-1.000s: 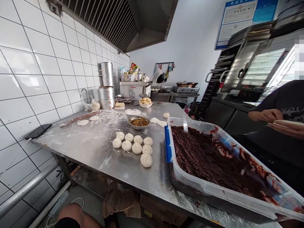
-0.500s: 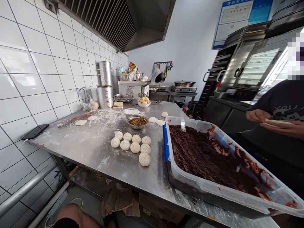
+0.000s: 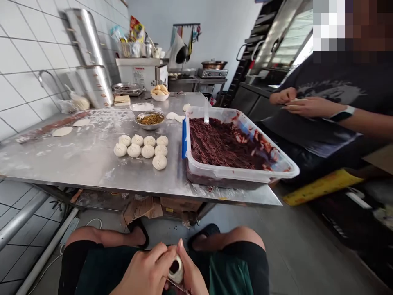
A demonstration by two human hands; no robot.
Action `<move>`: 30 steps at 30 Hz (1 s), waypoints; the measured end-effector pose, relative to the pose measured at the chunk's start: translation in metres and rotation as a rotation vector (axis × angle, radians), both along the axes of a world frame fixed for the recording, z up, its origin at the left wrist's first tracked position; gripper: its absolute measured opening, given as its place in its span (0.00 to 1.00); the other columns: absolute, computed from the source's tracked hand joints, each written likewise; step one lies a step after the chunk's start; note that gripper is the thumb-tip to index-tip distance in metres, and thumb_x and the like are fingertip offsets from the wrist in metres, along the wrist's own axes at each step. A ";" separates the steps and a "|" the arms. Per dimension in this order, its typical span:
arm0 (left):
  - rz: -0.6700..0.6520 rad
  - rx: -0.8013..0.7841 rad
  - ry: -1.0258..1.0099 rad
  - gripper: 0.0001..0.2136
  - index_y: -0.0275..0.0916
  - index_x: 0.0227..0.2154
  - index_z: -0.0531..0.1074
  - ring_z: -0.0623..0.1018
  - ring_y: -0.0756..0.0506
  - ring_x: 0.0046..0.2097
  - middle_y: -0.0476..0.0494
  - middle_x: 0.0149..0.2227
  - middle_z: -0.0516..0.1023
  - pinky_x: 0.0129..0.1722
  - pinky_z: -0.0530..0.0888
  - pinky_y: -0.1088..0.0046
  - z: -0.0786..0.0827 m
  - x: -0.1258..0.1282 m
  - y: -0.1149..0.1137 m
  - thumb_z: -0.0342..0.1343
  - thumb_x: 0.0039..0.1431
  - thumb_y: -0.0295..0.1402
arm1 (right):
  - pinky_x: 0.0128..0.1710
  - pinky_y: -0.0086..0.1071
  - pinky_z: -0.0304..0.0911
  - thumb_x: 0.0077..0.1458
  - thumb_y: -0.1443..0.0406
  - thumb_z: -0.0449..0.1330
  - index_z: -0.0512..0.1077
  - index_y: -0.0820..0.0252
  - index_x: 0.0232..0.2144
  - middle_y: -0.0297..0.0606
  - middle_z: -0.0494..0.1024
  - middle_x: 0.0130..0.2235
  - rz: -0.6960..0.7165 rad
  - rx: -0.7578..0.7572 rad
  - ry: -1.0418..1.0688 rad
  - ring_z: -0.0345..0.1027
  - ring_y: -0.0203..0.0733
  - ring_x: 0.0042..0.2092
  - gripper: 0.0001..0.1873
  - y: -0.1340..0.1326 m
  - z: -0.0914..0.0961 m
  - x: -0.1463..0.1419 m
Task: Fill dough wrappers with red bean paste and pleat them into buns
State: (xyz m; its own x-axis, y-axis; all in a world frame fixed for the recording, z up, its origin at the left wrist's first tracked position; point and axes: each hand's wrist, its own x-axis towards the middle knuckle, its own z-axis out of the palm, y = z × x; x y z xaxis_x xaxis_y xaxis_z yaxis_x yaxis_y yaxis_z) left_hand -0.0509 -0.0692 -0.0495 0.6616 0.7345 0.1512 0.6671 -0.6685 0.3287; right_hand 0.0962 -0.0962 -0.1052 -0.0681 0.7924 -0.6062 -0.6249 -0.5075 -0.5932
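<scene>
The view has dropped from the tabletop (image 3: 92, 164): below its near edge, left hand (image 3: 147, 272) and right hand (image 3: 192, 274) now pinch a filled dough bun (image 3: 176, 268) shut over the lap.

Both hands meet low in the view, above the lap, pressed close together with fingers curled inward toward each other. The left hand (image 3: 147, 272) comes in from the lower left, knuckles up, its thumb and forefinger pinching forward. The right hand (image 3: 190, 273) stands upright against it, palm turned inward and forefinger raised, while both bare knees spread apart below.
</scene>
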 end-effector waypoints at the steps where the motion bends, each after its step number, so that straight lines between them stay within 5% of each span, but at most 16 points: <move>1: -0.016 -0.017 -0.003 0.20 0.44 0.49 0.72 0.78 0.50 0.30 0.47 0.40 0.79 0.26 0.71 0.77 0.002 0.000 0.000 0.48 0.56 0.21 | 0.20 0.30 0.60 0.46 0.32 0.64 0.73 0.60 0.26 0.31 0.71 0.20 -0.025 -0.028 0.041 0.63 0.36 0.21 0.36 0.000 -0.002 -0.003; 3: -0.041 -0.031 -0.014 0.17 0.43 0.41 0.72 0.77 0.49 0.29 0.48 0.36 0.76 0.26 0.70 0.76 0.004 -0.001 0.001 0.47 0.53 0.19 | 0.20 0.27 0.59 0.41 0.34 0.69 0.73 0.59 0.27 0.30 0.71 0.20 -0.070 -0.102 0.081 0.64 0.34 0.22 0.35 0.001 -0.004 -0.005; 8: -0.101 0.088 0.015 0.28 0.39 0.57 0.67 0.78 0.49 0.28 0.46 0.40 0.79 0.21 0.69 0.74 0.004 -0.001 0.001 0.46 0.53 0.18 | 0.17 0.30 0.59 0.44 0.28 0.60 0.75 0.60 0.30 0.33 0.71 0.19 0.020 -0.114 -0.011 0.66 0.39 0.20 0.41 0.002 0.001 -0.003; 12: -0.082 0.042 -0.050 0.16 0.42 0.40 0.70 0.76 0.48 0.28 0.48 0.34 0.74 0.23 0.70 0.74 0.004 0.000 0.002 0.46 0.53 0.19 | 0.17 0.27 0.54 0.47 0.33 0.64 0.74 0.60 0.29 0.32 0.72 0.21 0.048 0.004 0.076 0.63 0.34 0.20 0.35 0.000 0.009 0.000; 16: -0.106 0.056 -0.038 0.24 0.41 0.55 0.68 0.78 0.50 0.29 0.47 0.41 0.78 0.24 0.71 0.75 0.003 0.002 0.002 0.46 0.56 0.18 | 0.18 0.27 0.54 0.49 0.30 0.60 0.73 0.60 0.28 0.33 0.72 0.20 0.048 -0.058 0.028 0.63 0.35 0.20 0.38 0.001 0.014 0.002; 21: -0.080 0.078 -0.062 0.15 0.42 0.39 0.70 0.74 0.48 0.26 0.49 0.32 0.73 0.22 0.69 0.72 0.002 0.001 0.001 0.46 0.56 0.18 | 0.16 0.26 0.48 0.47 0.33 0.65 0.73 0.60 0.29 0.30 0.70 0.20 0.046 -0.013 0.061 0.59 0.33 0.19 0.35 0.000 0.013 0.002; 25: -0.116 0.103 -0.048 0.24 0.40 0.54 0.68 0.79 0.49 0.29 0.47 0.41 0.78 0.22 0.71 0.72 0.004 0.000 0.001 0.47 0.56 0.18 | 0.20 0.27 0.55 0.45 0.31 0.63 0.72 0.60 0.27 0.31 0.69 0.20 0.004 -0.075 0.050 0.62 0.34 0.23 0.38 0.000 0.011 0.003; 30: -0.117 0.109 -0.071 0.17 0.42 0.41 0.70 0.75 0.47 0.25 0.49 0.32 0.74 0.22 0.71 0.71 0.006 -0.002 0.002 0.47 0.53 0.19 | 0.20 0.28 0.54 0.46 0.33 0.66 0.74 0.60 0.29 0.32 0.72 0.22 0.049 -0.028 0.029 0.64 0.35 0.23 0.35 0.001 0.015 0.004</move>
State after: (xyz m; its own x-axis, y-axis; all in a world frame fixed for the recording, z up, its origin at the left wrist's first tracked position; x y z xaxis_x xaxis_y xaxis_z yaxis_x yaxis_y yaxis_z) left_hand -0.0531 -0.0676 -0.0435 0.7262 0.6299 0.2755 0.5605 -0.7745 0.2934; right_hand 0.1007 -0.0953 -0.0906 -0.1243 0.7705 -0.6252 -0.6152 -0.5542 -0.5606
